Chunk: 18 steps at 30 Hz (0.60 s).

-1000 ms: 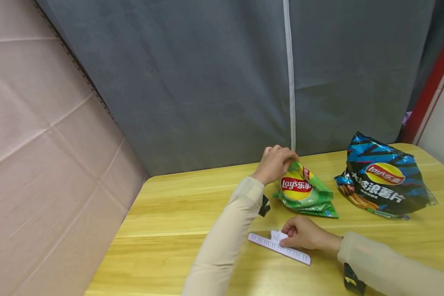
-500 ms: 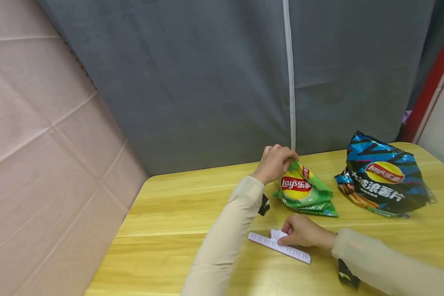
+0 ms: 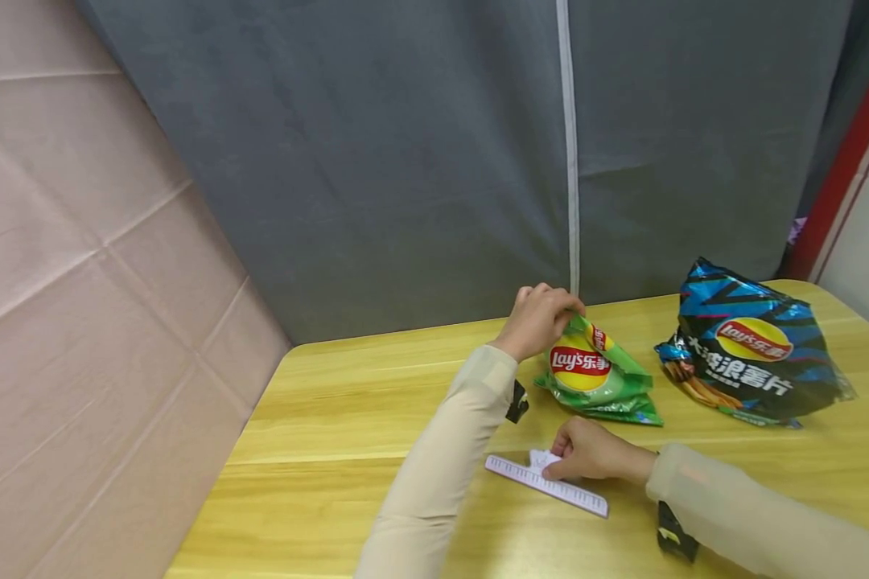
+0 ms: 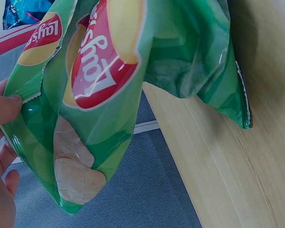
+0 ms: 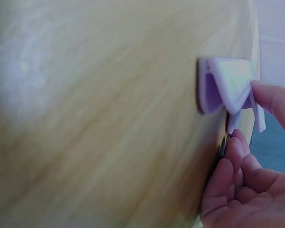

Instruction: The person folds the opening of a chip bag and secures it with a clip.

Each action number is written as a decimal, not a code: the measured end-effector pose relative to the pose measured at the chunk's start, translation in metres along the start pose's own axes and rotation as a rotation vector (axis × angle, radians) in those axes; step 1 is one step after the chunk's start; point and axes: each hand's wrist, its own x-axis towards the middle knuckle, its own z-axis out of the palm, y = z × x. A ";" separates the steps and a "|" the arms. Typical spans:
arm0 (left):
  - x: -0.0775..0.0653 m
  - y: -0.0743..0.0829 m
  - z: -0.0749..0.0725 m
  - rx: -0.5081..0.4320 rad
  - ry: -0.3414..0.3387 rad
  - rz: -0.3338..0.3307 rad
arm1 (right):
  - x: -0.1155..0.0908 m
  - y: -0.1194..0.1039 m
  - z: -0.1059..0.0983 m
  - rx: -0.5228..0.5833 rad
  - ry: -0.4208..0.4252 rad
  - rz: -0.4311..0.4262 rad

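My left hand [image 3: 539, 323] pinches the folded top corner of a green bag of Lay's potato chips [image 3: 581, 378], which stands on the table. In the left wrist view the thumb and fingertips grip the edge of the chip bag [image 4: 104, 90]. Just in front of the bag, my right hand [image 3: 592, 452] pinches the tab of a long pale purple clip [image 3: 550, 485] printed with piano keys. From the right wrist, the clip [image 5: 228, 80] shows a V-shaped end, its long bar close to the table, with the thumb on one tab and the fingers beneath.
A larger black and blue Lay's bag [image 3: 753, 354] stands to the right on the yellow wooden table [image 3: 333, 418]. A grey curtain [image 3: 369, 177] hangs behind the table's back edge, and a pink cloth wall [image 3: 101, 322] lies to the left.
My right hand and forearm have shifted slightly left along the clip's tab. The clip, the left hand and the green bag look unmoved.
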 end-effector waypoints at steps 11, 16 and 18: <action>0.000 0.000 0.000 -0.008 0.003 0.006 | -0.002 0.002 0.003 0.029 0.034 0.046; -0.001 0.000 0.000 -0.008 0.007 0.015 | -0.003 0.001 0.003 0.033 0.042 0.047; 0.000 0.000 0.000 -0.003 0.011 0.017 | -0.003 0.001 0.003 0.035 0.043 0.047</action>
